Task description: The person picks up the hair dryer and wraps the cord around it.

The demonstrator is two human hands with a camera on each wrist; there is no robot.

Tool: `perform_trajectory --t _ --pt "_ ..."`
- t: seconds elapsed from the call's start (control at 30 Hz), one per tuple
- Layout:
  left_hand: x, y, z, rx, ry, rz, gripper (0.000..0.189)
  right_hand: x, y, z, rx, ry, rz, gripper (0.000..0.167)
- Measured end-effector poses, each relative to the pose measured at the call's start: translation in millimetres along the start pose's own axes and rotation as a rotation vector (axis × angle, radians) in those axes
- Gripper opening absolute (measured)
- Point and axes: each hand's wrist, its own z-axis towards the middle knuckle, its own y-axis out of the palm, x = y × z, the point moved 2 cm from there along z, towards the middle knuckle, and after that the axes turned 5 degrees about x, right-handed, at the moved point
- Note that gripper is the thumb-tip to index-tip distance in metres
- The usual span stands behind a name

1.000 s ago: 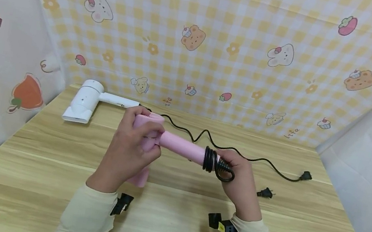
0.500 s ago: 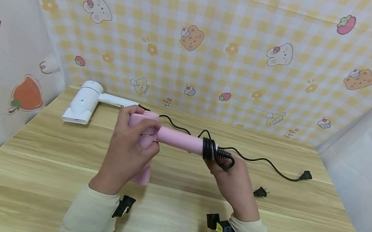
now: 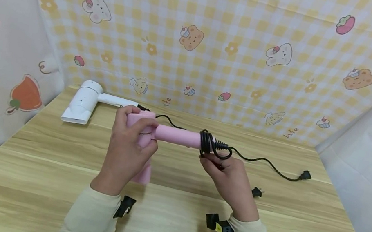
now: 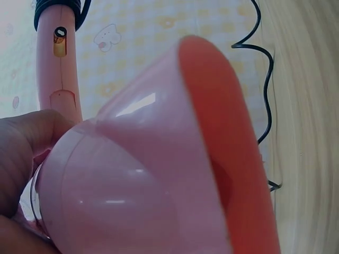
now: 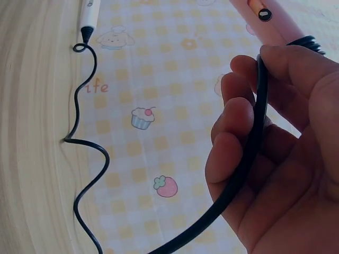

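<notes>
A pink hair dryer (image 3: 178, 136) is held up over the table, its handle pointing right. My left hand (image 3: 125, 151) grips it round the barrel; the wide flat nozzle (image 4: 159, 121) fills much of the left wrist view. Several turns of black cord (image 3: 206, 142) wrap the handle's end. Just below that end, my right hand (image 3: 230, 180) pinches the cord between thumb and forefinger, and in the right wrist view a free length of cord (image 5: 212, 211) runs down across the curled fingers. The pink dryer's plug (image 3: 256, 192) shows beside the right wrist.
A white hair dryer (image 3: 84, 102) lies at the table's back left. Its thin black cord (image 3: 256, 160) snakes along the back to a plug (image 3: 306, 175) on the right. A checked cloth (image 3: 219, 55) stands behind the wooden table (image 3: 166, 228).
The pink dryer's handle has swung up to nearly level and moved slightly left. My right hand has shifted left, below the wound cord, and the plug beside it has moved left too.
</notes>
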Motion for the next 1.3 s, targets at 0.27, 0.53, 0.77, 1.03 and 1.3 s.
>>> perform_trajectory --t 0.27,0.53,0.77,1.03,1.3 --pt "-2.1 0.8 -0.8 -0.001 -0.047 0.021 0.031 -2 1 -0.1 -0.031 -0.029 -0.009 0.012" --pt "-4.7 1.2 -2.0 -0.011 -0.09 0.066 0.032 -4 1 -2.4 -0.083 -0.056 -0.014 0.009" --pt "-5.4 1.1 -2.3 -0.024 -0.105 0.093 0.033 -6 -1 -3.7 -0.129 -0.089 -0.025 0.01" --pt "-6.0 1.0 -2.2 -0.034 -0.132 0.121 0.034 -10 -5 -5.8 -0.127 -0.136 0.004 0.021" --pt "-7.6 2.5 -2.8 -0.027 -0.107 0.154 0.035 -12 -8 -6.5 -0.034 -0.251 0.003 0.02"
